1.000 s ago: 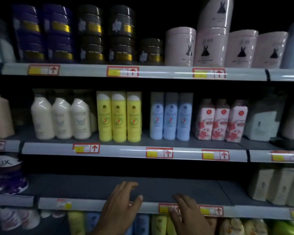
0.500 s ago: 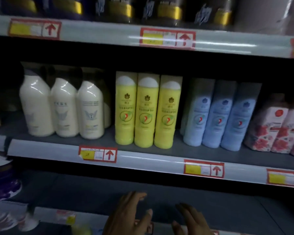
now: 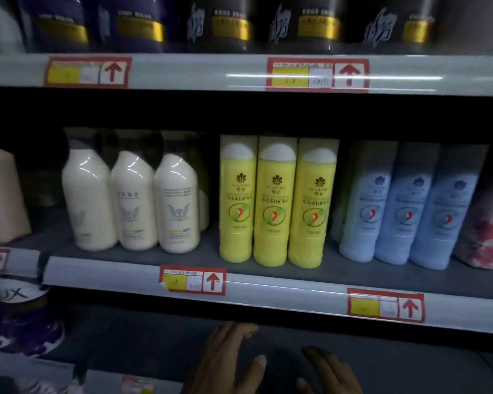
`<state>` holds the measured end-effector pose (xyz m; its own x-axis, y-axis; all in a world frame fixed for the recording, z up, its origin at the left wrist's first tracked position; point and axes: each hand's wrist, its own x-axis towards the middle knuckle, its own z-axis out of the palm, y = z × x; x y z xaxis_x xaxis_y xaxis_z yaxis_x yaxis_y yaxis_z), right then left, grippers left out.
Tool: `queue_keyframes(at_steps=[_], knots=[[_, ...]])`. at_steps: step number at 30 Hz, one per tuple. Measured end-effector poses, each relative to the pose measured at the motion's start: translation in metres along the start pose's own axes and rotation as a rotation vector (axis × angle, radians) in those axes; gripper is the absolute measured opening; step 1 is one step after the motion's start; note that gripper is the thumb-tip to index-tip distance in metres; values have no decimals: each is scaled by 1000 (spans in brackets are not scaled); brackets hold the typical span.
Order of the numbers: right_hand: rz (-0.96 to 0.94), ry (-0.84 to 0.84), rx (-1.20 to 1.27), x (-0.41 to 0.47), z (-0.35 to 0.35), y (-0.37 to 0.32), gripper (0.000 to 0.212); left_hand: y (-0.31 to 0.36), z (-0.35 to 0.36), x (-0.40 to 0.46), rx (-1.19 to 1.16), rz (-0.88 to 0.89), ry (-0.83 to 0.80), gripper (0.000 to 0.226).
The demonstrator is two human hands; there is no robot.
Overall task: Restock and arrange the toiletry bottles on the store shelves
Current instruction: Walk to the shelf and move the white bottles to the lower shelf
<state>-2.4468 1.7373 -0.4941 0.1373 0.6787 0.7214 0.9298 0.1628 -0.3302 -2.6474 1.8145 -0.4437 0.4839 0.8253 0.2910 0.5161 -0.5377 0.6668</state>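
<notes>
Three yellow bottles [image 3: 273, 203] stand side by side in the middle of the middle shelf [image 3: 282, 288]. Left of them stand three cream bottles [image 3: 131, 200], right of them three pale blue bottles [image 3: 410, 206]. At the bottom of the view my left hand [image 3: 225, 362] reaches over the dark lower shelf [image 3: 143, 345], fingers straight and spread, holding nothing. Beside it my right hand [image 3: 328, 371] is also raised with fingers extended and holds nothing. Both hands are below the middle shelf and touch no bottle.
Dark tubs with gold labels [image 3: 231, 24] fill the top shelf. A floral pink bottle [image 3: 487, 231] stands at the far right, a beige container [image 3: 0, 189] at the far left. A purple-patterned tub [image 3: 17, 319] sits on the lower shelf's left. Red-framed price tags [image 3: 192, 280] line the shelf edges.
The view has closed in on the middle shelf and shifted left. Both hands have lifted off the lower shelf's front edge and stay open at the bottom of the frame.
</notes>
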Motion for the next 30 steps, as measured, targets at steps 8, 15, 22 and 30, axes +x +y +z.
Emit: queue_keyframes(at_steps=[8, 15, 22, 30], knots=[[-41, 128, -40, -9, 0, -57, 70, 13, -45, -42, -23, 8, 141, 41], [16, -204, 109, 21, -27, -119, 52, 3, -110, -66, -8, 10, 255, 29], [-24, -225, 178, 68, -22, -197, 67, -21, -166, -70, 54, 60, 386, 33], [-57, -143, 311, 143, 1, -252, 55, -51, -235, -24, 114, 83, 569, 41]])
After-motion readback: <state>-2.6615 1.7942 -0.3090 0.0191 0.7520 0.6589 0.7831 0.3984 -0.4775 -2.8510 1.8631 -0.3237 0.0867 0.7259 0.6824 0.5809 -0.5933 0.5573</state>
